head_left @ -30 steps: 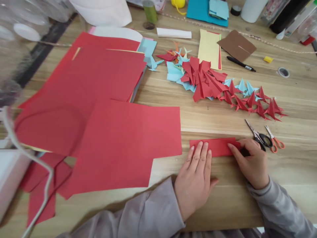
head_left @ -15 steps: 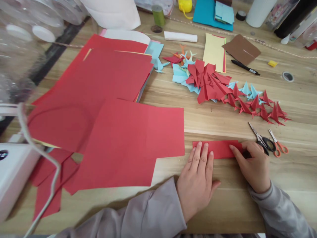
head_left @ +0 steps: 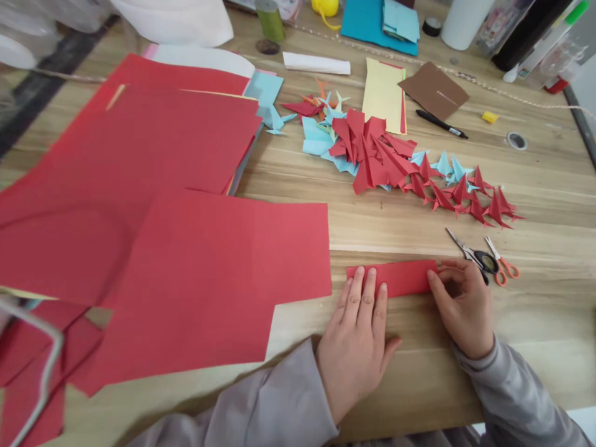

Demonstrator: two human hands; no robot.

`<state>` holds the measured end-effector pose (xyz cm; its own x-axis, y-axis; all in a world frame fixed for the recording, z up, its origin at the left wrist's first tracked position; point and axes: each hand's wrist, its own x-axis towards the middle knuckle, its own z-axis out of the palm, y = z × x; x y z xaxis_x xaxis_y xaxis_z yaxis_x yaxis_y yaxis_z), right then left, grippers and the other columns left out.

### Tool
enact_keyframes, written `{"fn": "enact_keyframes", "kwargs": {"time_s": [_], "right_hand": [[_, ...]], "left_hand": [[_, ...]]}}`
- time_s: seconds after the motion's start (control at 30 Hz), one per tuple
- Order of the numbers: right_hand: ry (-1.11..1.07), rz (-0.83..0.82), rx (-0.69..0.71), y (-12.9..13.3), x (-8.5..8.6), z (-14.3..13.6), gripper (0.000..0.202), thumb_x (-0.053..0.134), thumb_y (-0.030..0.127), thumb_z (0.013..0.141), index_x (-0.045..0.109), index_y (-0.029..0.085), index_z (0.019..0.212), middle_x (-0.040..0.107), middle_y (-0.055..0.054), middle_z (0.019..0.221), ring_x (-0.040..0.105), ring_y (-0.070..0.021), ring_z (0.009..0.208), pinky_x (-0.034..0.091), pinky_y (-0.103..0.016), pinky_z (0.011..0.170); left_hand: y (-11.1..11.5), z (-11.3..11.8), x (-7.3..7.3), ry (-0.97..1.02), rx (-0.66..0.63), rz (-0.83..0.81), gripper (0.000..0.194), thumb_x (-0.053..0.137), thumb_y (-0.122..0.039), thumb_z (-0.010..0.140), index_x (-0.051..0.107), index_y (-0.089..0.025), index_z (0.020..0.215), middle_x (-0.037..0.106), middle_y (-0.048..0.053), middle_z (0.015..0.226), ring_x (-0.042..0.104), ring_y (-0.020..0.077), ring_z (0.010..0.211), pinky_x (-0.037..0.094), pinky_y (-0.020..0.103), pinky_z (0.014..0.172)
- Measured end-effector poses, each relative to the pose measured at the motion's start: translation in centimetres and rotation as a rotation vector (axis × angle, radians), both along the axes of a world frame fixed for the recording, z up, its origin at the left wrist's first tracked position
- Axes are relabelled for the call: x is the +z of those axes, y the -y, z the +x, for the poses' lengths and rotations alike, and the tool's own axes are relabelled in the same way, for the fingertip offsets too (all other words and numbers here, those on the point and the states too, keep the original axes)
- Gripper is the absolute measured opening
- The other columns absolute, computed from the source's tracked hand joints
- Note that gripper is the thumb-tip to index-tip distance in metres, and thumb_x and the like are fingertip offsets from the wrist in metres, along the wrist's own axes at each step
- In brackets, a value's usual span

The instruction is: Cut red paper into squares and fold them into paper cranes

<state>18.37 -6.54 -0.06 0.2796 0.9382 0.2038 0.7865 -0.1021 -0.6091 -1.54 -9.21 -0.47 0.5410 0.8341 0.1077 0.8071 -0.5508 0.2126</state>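
A folded strip of red paper (head_left: 405, 277) lies on the wooden table in front of me. My left hand (head_left: 356, 335) rests flat across its left end, fingers stretched out and pressing it down. At the strip's right end, my right hand (head_left: 465, 304) has thumb and fingertips closed on the edge. Just beyond that hand lie black-handled scissors (head_left: 484, 259) and orange-handled scissors (head_left: 505, 264). Large red paper sheets (head_left: 209, 279) spread out to the left of my hands.
Folded red paper pieces (head_left: 372, 155) and several small red and blue folded shapes (head_left: 465, 192) lie beyond my hands. Farther back are yellow paper (head_left: 384, 93), a brown paper piece (head_left: 435, 90), a black pen (head_left: 440, 123) and a tape roll (head_left: 516, 141). A white cable (head_left: 49, 366) runs at the left.
The view has turned to the right, so everything sits farther left. My right fingers have shifted slightly at the strip's end, showing more of it. My left hand stays flat on the paper.
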Motion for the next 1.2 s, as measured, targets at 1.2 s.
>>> {"fn": "enact_keyframes", "kwargs": {"time_s": [1.2], "right_hand": [[0.100, -0.017, -0.027, -0.9, 0.8, -0.9, 0.014, 0.064, 0.031, 0.078, 0.055, 0.023, 0.069, 0.066, 0.000, 0.058, 0.062, -0.0194, 0.059, 0.047, -0.040, 0.074]], "left_hand": [[-0.2, -0.3, 0.1, 0.033, -0.006, -0.017, 0.069, 0.048, -0.048, 0.089, 0.043, 0.000, 0.139, 0.033, 0.028, 0.149, 0.023, 0.0418, 0.142, 0.032, 0.055, 0.111]]}}
